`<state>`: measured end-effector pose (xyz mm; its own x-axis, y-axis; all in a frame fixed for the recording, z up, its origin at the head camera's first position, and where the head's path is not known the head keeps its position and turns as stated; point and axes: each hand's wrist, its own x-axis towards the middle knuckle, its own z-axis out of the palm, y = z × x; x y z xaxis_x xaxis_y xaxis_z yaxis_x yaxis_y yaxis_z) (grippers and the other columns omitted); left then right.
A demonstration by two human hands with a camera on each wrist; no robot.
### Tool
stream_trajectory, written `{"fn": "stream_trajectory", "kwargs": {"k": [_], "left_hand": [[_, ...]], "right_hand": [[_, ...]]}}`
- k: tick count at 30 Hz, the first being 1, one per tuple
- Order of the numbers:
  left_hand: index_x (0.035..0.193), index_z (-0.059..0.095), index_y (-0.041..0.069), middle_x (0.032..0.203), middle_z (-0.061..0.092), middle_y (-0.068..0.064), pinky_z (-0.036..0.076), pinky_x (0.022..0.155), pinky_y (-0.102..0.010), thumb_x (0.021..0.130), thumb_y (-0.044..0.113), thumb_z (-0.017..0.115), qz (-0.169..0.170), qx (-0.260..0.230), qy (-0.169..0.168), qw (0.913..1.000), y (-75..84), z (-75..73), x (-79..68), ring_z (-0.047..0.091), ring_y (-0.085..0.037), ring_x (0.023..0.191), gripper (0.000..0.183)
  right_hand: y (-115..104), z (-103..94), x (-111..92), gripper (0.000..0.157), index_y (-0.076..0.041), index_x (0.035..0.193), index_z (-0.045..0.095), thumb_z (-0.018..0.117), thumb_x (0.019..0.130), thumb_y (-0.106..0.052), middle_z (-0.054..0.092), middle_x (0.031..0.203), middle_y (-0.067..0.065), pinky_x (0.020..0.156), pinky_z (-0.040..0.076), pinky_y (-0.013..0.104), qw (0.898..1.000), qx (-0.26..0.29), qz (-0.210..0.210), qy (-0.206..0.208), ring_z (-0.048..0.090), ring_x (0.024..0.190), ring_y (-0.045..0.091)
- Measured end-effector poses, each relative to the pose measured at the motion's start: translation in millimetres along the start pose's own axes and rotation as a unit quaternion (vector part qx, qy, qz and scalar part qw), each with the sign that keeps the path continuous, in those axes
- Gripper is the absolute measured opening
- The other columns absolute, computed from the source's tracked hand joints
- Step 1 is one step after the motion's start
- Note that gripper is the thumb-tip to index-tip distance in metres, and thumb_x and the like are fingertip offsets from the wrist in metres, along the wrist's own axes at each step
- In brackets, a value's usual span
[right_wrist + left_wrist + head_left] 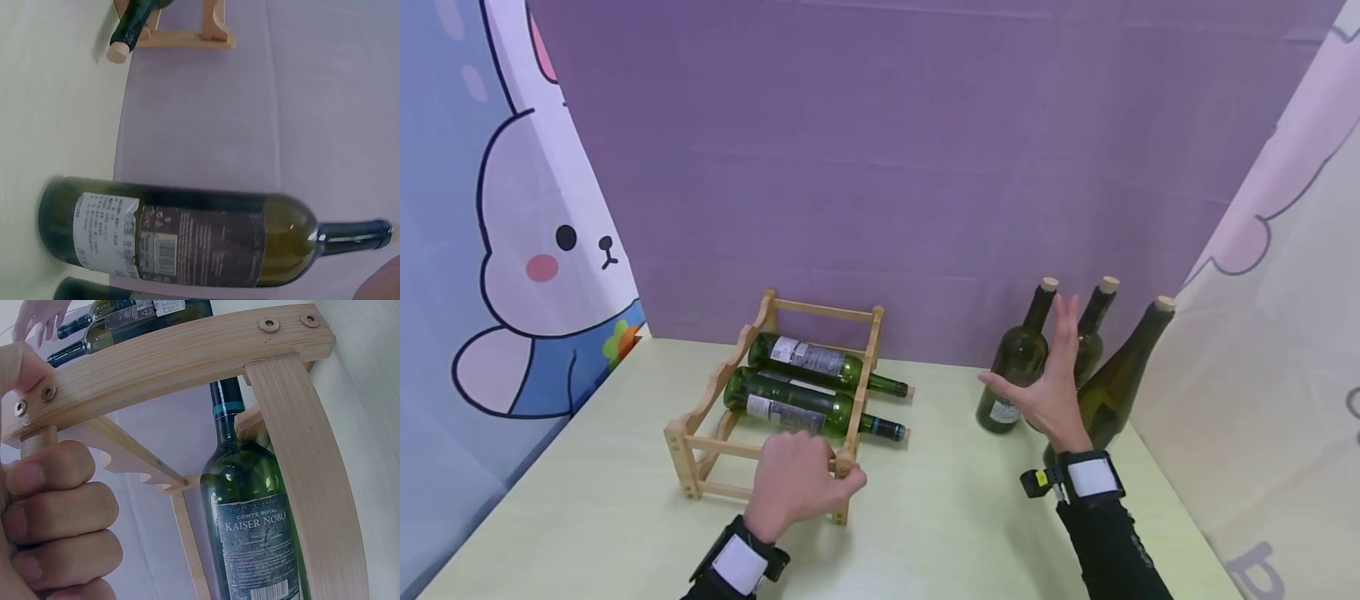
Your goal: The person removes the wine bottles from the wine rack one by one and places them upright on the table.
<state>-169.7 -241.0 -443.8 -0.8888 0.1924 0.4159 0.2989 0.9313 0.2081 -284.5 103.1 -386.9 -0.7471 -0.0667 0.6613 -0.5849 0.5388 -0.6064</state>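
My left hand point(797, 483) grips the near right corner of a wooden wine rack point(681, 454); the left wrist view shows its fingers point(69, 503) curled round a bar. Two green wine bottles, a far one point(808, 358) and a nearer one point(790, 408), lie in the rack with necks toward the right. My right hand point(1056, 400) is spread, thumb apart from the fingers, among three corked wine bottles: one at left point(1018, 354), one behind point(1088, 342), one at right point(1112, 383). A labelled bottle point(200, 244) spans the right wrist view; whether the hand touches any bottle, I cannot tell.
The pale tabletop point(925, 517) lies under the rack and bottles. A purple cloth backdrop point(925, 167) stands behind it. Printed sheets, one with a rabbit point(550, 225), hang at the sides. Corked necks jut past the rack's right side.
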Motion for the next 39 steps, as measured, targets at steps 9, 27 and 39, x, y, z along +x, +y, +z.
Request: {"fn": "stream_trajectory", "kwargs": {"k": [9,27,39], "left_hand": [[0.047,0.024,0.026,0.046,0.012,0.015,0.01,0.045,-0.024,0.08,0.052,0.064,-0.001,-0.008,0.001,1.0,-0.2,0.0,-0.4,0.013,-0.005,0.045,0.058],[0.046,0.024,0.026,0.046,0.012,0.015,0.011,0.045,-0.024,0.079,0.052,0.064,0.0,0.004,0.008,1.0,-0.6,0.1,-0.3,0.013,-0.004,0.045,0.058],[0.047,0.024,0.026,0.046,0.012,0.015,0.01,0.045,-0.025,0.08,0.054,0.063,-0.002,0.003,-0.001,1.0,0.7,-1.5,-0.2,0.013,-0.005,0.044,0.059]], "right_hand": [[-9,13.8,-10,0.13,-0.026,0.165,0.01,0.093,0.066,-0.044,-0.012,0.174,0.0,0.116,0.001,0.078,0.999,-0.004,-0.046,-0.014,-0.012,0.161,0.026],[-8,67.2,-30,0.135,-0.037,0.164,0.004,0.095,0.064,-0.039,-0.017,0.172,-0.01,0.113,0.011,0.081,0.992,-0.007,0.025,-0.127,-0.008,0.161,0.035],[-2,103.8,-44,0.135,-0.047,0.161,0.001,0.093,0.063,-0.056,-0.015,0.172,-0.006,0.111,0.025,0.077,0.975,-0.018,0.066,-0.212,-0.001,0.16,0.04]]}}
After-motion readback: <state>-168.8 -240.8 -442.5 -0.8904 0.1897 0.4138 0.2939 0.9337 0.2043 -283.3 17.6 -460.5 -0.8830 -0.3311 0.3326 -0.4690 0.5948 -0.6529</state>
